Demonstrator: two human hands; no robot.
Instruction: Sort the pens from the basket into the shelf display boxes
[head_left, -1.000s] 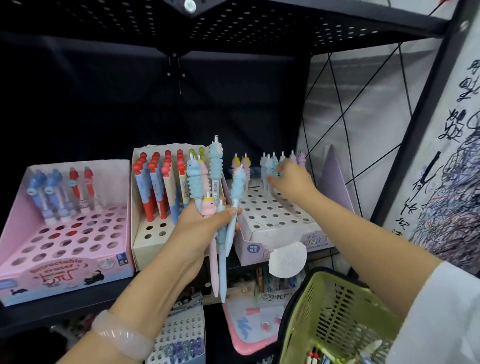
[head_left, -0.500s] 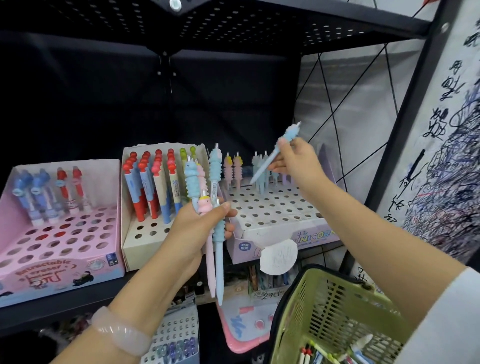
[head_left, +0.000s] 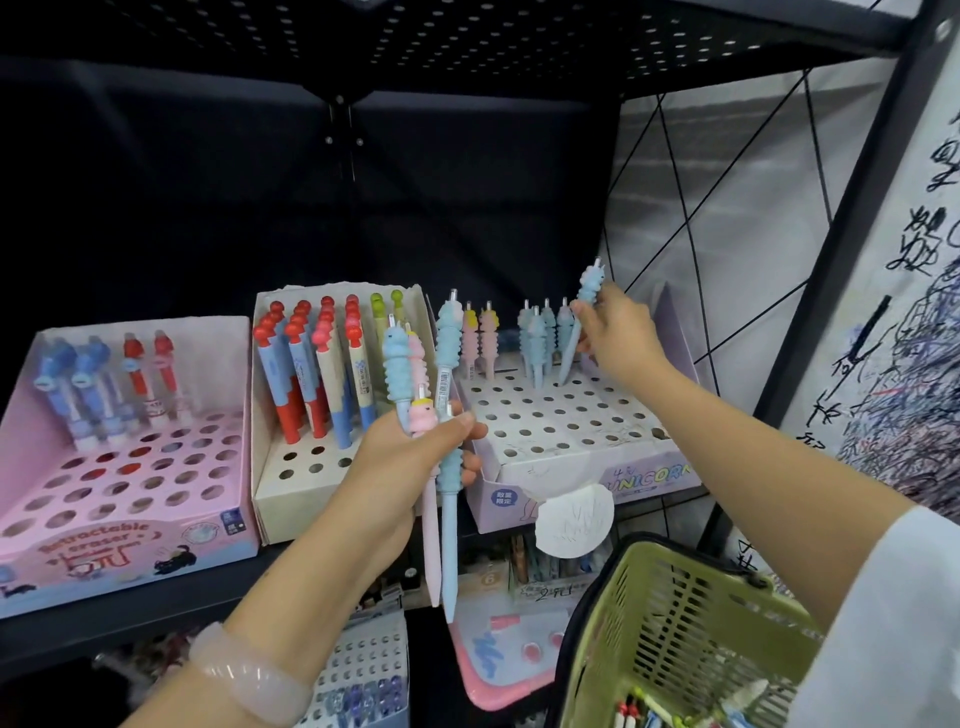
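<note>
The right hand (head_left: 615, 332) is pinching a blue pen (head_left: 581, 322) near its ribbed top, holding it tilted over the back rows of the unicorn box (head_left: 582, 467), with the tip reaching down to the perforated top; whether the tip is sitting in a hole is hard to tell. Just left of it, other blue pens (head_left: 540, 335) and two pink pens (head_left: 480, 332) are standing upright in the back row of that box. The left hand (head_left: 415, 457) is gripping a bunch of pens (head_left: 441, 415) in front of the gap between the middle box (head_left: 291, 499) and the unicorn box, fingers curled round the barrels, a long blue one and a pink one hanging down below the fist. The middle box is holding red, blue and green-topped pens upright at its back. The pink box (head_left: 119, 540) on the left is carrying a few blue and red erasers (head_left: 104, 384) at its rear. The green basket (head_left: 675, 623) is sitting low at the right, near the right forearm, with a few pens lying in its bottom. A pale bracelet (head_left: 249, 675) is circling the left wrist
</note>
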